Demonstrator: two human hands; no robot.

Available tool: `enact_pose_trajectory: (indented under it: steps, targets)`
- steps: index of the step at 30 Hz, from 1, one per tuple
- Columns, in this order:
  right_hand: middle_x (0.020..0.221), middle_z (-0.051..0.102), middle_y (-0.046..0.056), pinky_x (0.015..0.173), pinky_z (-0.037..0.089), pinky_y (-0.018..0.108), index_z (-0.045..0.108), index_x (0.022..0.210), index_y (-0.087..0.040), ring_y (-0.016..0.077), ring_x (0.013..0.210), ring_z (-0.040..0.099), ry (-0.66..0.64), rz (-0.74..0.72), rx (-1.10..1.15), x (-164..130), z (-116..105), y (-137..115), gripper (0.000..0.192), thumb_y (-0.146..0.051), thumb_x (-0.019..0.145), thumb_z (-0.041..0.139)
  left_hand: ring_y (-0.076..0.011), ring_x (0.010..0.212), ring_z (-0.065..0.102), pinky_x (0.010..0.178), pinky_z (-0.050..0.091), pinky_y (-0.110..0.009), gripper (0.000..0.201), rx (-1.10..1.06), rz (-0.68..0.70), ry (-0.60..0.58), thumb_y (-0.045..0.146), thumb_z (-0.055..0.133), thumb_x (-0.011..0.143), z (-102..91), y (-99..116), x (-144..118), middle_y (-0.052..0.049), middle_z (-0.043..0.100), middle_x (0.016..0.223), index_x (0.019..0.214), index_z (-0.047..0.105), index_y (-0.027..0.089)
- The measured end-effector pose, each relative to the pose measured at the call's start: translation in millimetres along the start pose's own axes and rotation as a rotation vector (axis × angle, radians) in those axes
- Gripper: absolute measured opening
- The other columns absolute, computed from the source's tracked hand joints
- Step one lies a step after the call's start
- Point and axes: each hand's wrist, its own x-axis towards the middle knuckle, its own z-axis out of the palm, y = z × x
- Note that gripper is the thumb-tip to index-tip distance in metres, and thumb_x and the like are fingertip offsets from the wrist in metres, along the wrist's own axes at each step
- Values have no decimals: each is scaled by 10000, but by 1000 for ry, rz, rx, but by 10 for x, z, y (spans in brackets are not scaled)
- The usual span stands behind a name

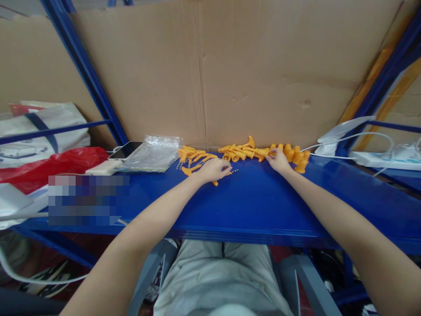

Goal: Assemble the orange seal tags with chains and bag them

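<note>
My left hand (215, 170) is curled above the blue tabletop. An orange handle end (215, 183) pokes out below it and a thin metal spiral to its right, like a corkscrew held in the fingers. Left of it lie several orange T-shaped corkscrews (189, 153) with spiral metal shafts. My right hand (279, 161) is closed with its fingertips on a small orange piece at the end of the row; the fingers partly hide it. Between the hands, several assembled orange pieces (240, 152) lie in a heap. Orange bell-shaped cups (297, 156) stand right of my right hand.
Clear plastic bags (149, 156), a phone (126, 150) and a white box-like block (103, 167) lie to the left, beside a red bag (66, 164). A cardboard wall (246, 70) closes off the back. White cables and a power strip (384, 160) are at right.
</note>
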Motion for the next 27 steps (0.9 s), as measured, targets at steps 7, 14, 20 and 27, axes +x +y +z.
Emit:
enact_pose_trajectory:
  steps: [7,14,20,27]
  targets:
    - [1230,669,185,1015,470,457,704,1096,-142,327,1195,594,-37,-237,-256,-31,-140,-39,308,-169,865,502,-176,702,672,648,458,-251,231,-31,-9,-1,221,528,875,31,-25,6,-54,749,781,771,731,182]
    - [1321,615,206,1008,407,527,679,1186,-117,344,1213,552,158,-193,-580,-63,-541,-57,430,-189,903,363,-183,714,680,664,472,-263,242,-25,-10,-13,235,526,887,25,-26,6,-64,756,803,804,746,179]
    - [1142,687,207,976,371,612,662,1048,-136,362,1120,595,112,-7,-691,-31,-648,178,306,-198,849,437,-196,771,689,666,469,-264,237,24,-38,-94,295,552,902,-19,-57,-6,-65,758,846,888,760,183]
    - [1094,696,207,921,413,598,602,1051,-157,373,1105,625,126,50,-640,-6,-633,189,252,-238,844,484,-195,685,657,628,438,-272,365,101,-113,-98,518,601,870,-104,-76,-35,-57,713,732,772,747,198]
